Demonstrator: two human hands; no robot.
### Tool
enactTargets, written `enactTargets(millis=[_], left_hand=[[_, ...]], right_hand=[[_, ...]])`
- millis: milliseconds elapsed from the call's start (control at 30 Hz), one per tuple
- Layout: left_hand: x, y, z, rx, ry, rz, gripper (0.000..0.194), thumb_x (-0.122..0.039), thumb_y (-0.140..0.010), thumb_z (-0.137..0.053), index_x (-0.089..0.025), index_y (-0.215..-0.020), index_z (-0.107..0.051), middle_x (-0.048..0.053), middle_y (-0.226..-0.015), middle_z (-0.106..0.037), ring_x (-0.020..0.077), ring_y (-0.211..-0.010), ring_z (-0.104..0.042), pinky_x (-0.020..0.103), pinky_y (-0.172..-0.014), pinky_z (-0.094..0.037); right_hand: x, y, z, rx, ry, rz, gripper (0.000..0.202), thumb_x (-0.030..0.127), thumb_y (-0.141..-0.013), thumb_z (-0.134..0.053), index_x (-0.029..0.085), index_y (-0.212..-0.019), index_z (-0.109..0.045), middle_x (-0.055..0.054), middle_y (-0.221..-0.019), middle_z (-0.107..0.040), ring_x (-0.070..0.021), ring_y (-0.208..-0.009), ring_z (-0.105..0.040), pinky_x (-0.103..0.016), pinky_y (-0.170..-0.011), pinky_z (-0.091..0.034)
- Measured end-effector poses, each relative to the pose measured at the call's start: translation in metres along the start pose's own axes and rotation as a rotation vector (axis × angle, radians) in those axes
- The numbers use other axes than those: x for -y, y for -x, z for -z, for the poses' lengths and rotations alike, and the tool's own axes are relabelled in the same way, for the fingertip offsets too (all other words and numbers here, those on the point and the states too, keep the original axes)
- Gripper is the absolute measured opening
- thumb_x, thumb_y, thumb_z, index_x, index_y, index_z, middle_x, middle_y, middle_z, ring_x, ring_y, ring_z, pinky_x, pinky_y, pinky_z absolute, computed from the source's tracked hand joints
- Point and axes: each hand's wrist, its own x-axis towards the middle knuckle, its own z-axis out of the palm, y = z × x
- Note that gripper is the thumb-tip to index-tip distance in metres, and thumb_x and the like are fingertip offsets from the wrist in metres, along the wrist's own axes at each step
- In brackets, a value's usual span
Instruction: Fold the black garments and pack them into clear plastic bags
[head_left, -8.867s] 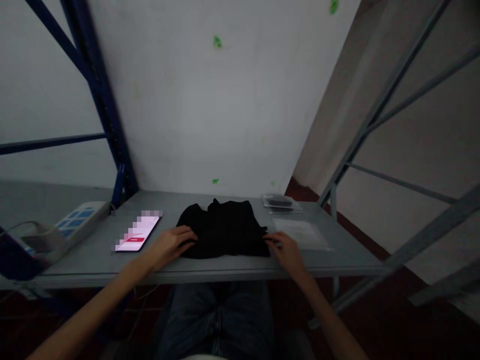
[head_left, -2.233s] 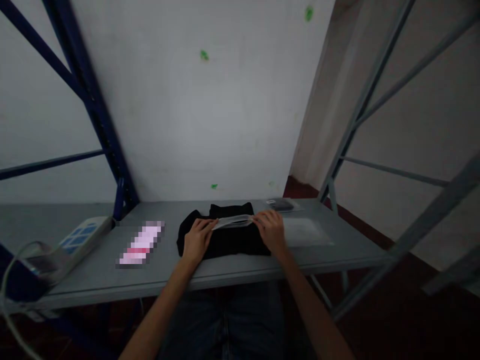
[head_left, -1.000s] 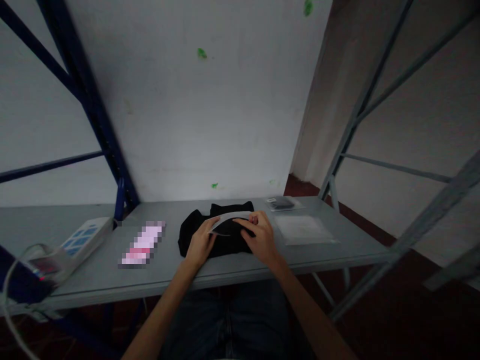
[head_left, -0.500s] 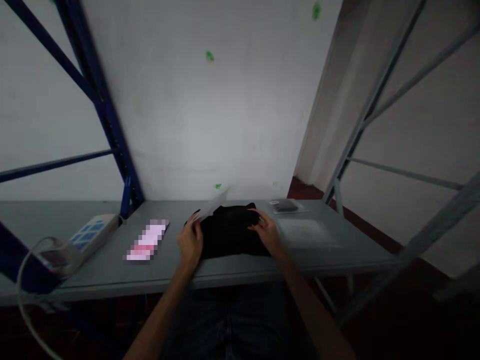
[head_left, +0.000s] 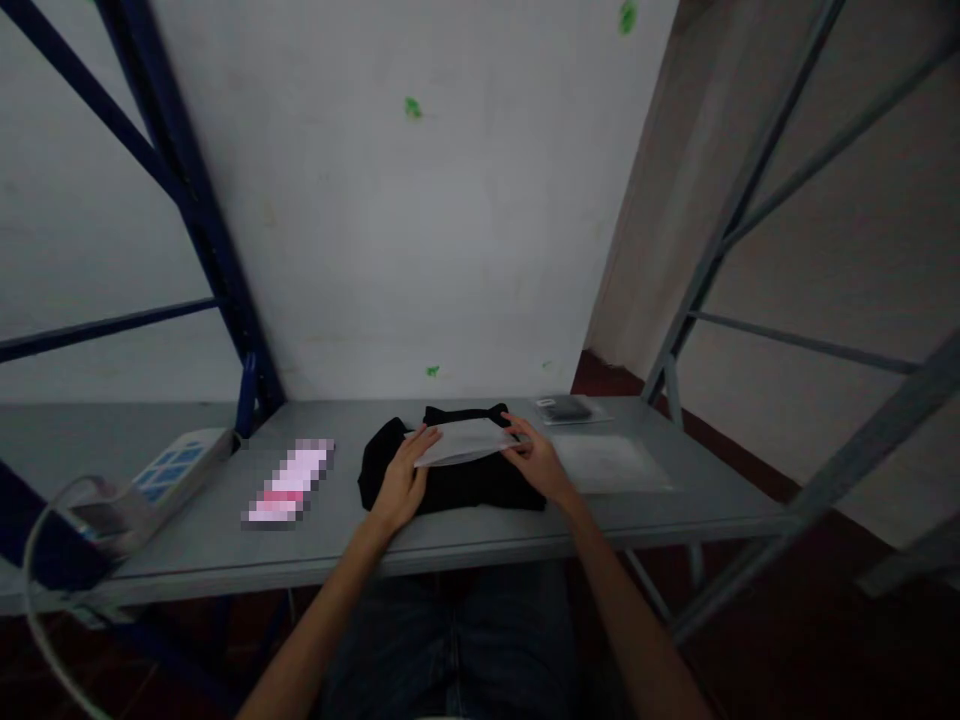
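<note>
A folded black garment [head_left: 480, 487] lies on the grey shelf, a dark bulge of cloth at its left end. Across its upper part rests a thin white sheet [head_left: 465, 442], slightly bowed, its material unclear. My left hand [head_left: 403, 480] lies over the sheet's left end with fingers stretched out and thumb apart, on the black cloth. My right hand [head_left: 536, 462] has its fingers bent around the sheet's right end, thumb below. The cloth under the sheet is hidden.
On the right of the grey shelf [head_left: 330, 550] lie a clear plastic bag [head_left: 611, 465] and a packaged dark item [head_left: 566, 408]. A phone with a blurred screen [head_left: 289, 482] and a white power strip [head_left: 176, 470] are on the left. Blue posts [head_left: 214, 250] and grey posts [head_left: 697, 280] flank the shelf.
The white sheet, earlier tilted up in my left hand, now lies lowered across the black garment. My right hand has moved from the cloth to the sheet's right end.
</note>
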Motion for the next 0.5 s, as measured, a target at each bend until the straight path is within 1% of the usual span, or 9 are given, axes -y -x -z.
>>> enactTargets(millis=[67, 133, 200, 267, 333, 367, 400, 433, 500], left_hand=[[0.001, 0.0, -0.001, -0.002, -0.026, 0.019, 0.046, -0.021, -0.102, -0.038, -0.024, -0.146, -0.053, 0.009, -0.154, -0.051, 0.0269, -0.149, -0.04, 0.057, -0.123, -0.034], [0.002, 0.0, -0.002, -0.085, -0.087, 0.08, 0.046, -0.02, -0.099, -0.043, -0.023, -0.145, -0.053, 0.011, -0.154, -0.051, 0.0286, -0.146, -0.043, 0.057, -0.121, -0.036], [0.002, -0.001, -0.001, -0.231, -0.142, 0.163, 0.045, -0.023, -0.098, -0.047, -0.021, -0.143, -0.053, 0.015, -0.146, -0.055, 0.0301, -0.139, -0.049, 0.056, -0.117, -0.041], [-0.002, -0.002, 0.003, -0.402, -0.171, 0.213, 0.04, -0.026, -0.1, -0.047, -0.018, -0.138, -0.054, 0.016, -0.137, -0.06, 0.0299, -0.131, -0.054, 0.054, -0.112, -0.045], [-0.008, -0.002, 0.008, -0.536, -0.199, 0.161, 0.033, -0.026, -0.102, -0.043, -0.018, -0.131, -0.058, 0.015, -0.132, -0.063, 0.0286, -0.128, -0.057, 0.053, -0.111, -0.045], [-0.013, -0.002, 0.01, -0.568, -0.218, 0.097, 0.031, -0.024, -0.103, -0.041, -0.019, -0.128, -0.059, 0.014, -0.131, -0.064, 0.0277, -0.128, -0.057, 0.053, -0.112, -0.044], [-0.017, -0.001, 0.01, -0.565, -0.241, 0.019, 0.031, -0.022, -0.103, -0.04, -0.02, -0.126, -0.061, 0.013, -0.131, -0.065, 0.0272, -0.129, -0.057, 0.055, -0.115, -0.04], [-0.022, -0.001, 0.01, -0.523, -0.266, -0.063, 0.03, -0.02, -0.102, -0.042, -0.021, -0.126, -0.061, 0.012, -0.131, -0.066, 0.027, -0.131, -0.057, 0.056, -0.117, -0.037], [-0.029, 0.0, 0.007, -0.362, -0.311, -0.204, 0.03, -0.023, -0.1, -0.051, -0.024, -0.129, -0.061, 0.01, -0.129, -0.069, 0.0272, -0.13, -0.058, 0.058, -0.119, -0.034]], right_hand=[[0.01, 0.005, 0.002, 0.017, 0.029, -0.007, 0.047, 0.032, -0.087, -0.062, 0.021, -0.132, -0.067, -0.007, -0.106, -0.076, -0.0154, -0.071, -0.071, -0.029, -0.07, -0.058], [0.018, 0.007, 0.003, 0.036, 0.04, -0.033, 0.037, 0.034, -0.09, -0.059, 0.019, -0.121, -0.073, -0.006, -0.094, -0.078, -0.016, -0.066, -0.071, -0.028, -0.066, -0.057], [0.022, 0.007, 0.003, 0.06, 0.044, -0.04, 0.035, 0.034, -0.092, -0.056, 0.019, -0.117, -0.075, -0.006, -0.088, -0.079, -0.0172, -0.066, -0.072, -0.029, -0.066, -0.057], [0.025, 0.008, 0.002, 0.059, 0.057, -0.036, 0.036, 0.033, -0.093, -0.055, 0.019, -0.119, -0.075, -0.007, -0.087, -0.08, -0.0189, -0.072, -0.074, -0.03, -0.068, -0.058], [0.028, 0.01, -0.001, 0.052, 0.035, -0.043, 0.039, 0.031, -0.092, -0.056, 0.018, -0.125, -0.073, -0.008, -0.092, -0.08, -0.0204, -0.08, -0.075, -0.03, -0.069, -0.059], [0.03, 0.012, -0.003, 0.062, -0.001, -0.057, 0.042, 0.03, -0.091, -0.057, 0.018, -0.129, -0.07, -0.008, -0.097, -0.08, -0.0206, -0.084, -0.075, -0.031, -0.07, -0.06], [0.032, 0.013, -0.006, 0.083, -0.047, -0.074, 0.045, 0.029, -0.09, -0.059, 0.019, -0.134, -0.067, -0.009, -0.105, -0.08, -0.0207, -0.087, -0.075, -0.03, -0.069, -0.06], [0.035, 0.014, -0.009, 0.114, -0.096, -0.091, 0.049, 0.029, -0.09, -0.06, 0.02, -0.138, -0.063, -0.009, -0.112, -0.078, -0.0205, -0.09, -0.075, -0.03, -0.069, -0.061], [0.041, 0.017, -0.016, 0.187, -0.171, -0.118, 0.054, 0.029, -0.09, -0.06, 0.021, -0.144, -0.058, -0.01, -0.12, -0.076, -0.0202, -0.094, -0.075, -0.03, -0.07, -0.062]])
